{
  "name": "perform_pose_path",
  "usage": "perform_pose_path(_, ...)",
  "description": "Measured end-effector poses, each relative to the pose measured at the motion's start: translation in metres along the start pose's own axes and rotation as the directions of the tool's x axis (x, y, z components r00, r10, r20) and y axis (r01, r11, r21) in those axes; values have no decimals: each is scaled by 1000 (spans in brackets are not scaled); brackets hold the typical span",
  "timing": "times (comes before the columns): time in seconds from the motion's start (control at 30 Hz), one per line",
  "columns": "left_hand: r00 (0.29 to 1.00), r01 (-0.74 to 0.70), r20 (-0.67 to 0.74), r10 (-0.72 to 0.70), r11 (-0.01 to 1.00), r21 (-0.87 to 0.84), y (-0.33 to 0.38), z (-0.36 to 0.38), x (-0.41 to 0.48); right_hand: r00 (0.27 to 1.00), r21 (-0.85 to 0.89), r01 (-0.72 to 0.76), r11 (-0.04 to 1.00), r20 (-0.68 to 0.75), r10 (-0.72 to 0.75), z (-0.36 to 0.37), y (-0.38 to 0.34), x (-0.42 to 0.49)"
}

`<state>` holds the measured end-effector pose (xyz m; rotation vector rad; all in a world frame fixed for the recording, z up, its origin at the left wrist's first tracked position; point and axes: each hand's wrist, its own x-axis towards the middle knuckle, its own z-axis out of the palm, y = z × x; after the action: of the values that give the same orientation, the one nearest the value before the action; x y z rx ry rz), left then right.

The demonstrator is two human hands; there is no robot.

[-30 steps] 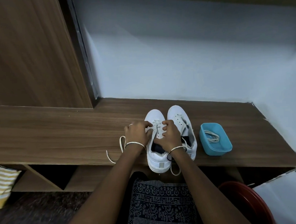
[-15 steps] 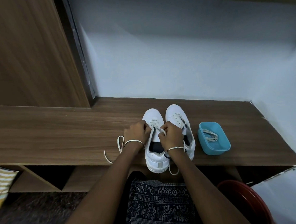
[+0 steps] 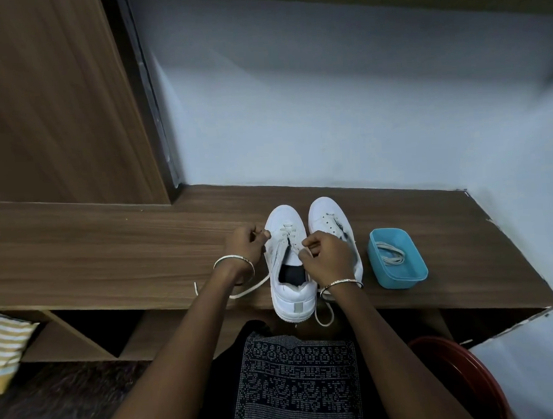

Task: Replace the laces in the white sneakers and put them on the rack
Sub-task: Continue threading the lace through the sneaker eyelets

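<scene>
Hands pulled apart: left hand (image 3: 245, 246) pinches lace (image 3: 250, 287) beside left sneaker (image 3: 283, 217), right hand (image 3: 327, 261) pinches lace over its tongue. Right sneaker (image 3: 325, 211) touches it, both on wooden shelf top (image 3: 110, 250).

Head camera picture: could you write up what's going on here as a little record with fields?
Activity: threading a lace through the left sneaker
Left hand: pinches the lace at the sneaker's left side
Right hand: pinches the lace over the tongue
Right sneaker: stands alongside, toe toward the wall
Blue tub: right of the sneakers, holds a coiled lace
Surface: wooden bench
</scene>
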<state>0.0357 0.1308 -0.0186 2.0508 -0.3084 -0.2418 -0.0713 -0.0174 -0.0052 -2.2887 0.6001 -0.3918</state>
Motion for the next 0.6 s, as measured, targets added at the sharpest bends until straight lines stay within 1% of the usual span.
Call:
perform_pose_path(0.03,1000,-12,-18,12,1000,1,3,0,-1,998,-55,25,998,-49,-28,-3,1,0)
perform_pose_path(0.1,998,-58,-31,59,998,40,13,0,-5,992,-276,43,960,-100,-73,-10,-1,2)
perform_pose_path(0.17,993,-119,-12,121,988,96,20,4,-10,998,-537,0,843,-55,-35,-17,-4,2)
perform_pose_path(0.2,991,-133,-1,134,983,126,23,5,-13,1000,-622,-11,783,-13,4,-21,-4,3)
perform_pose_path(0.23,992,-128,13,128,981,149,24,8,-18,999,-672,-8,741,32,40,-23,-4,3)
perform_pose_path(0.3,993,-111,73,98,970,216,28,16,-28,994,-698,5,716,82,72,-22,2,3)
perform_pose_path(0.4,984,-91,175,36,944,319,30,31,-45,998,-702,11,712,48,33,-17,4,1)
perform_pose_path(0.5,985,-118,159,65,930,349,28,40,-51,999,-691,9,723,33,19,-14,5,-4)
perform_pose_path(0.6,979,-158,179,94,909,386,31,43,-55,997,-699,63,712,83,-7,-7,9,-9)
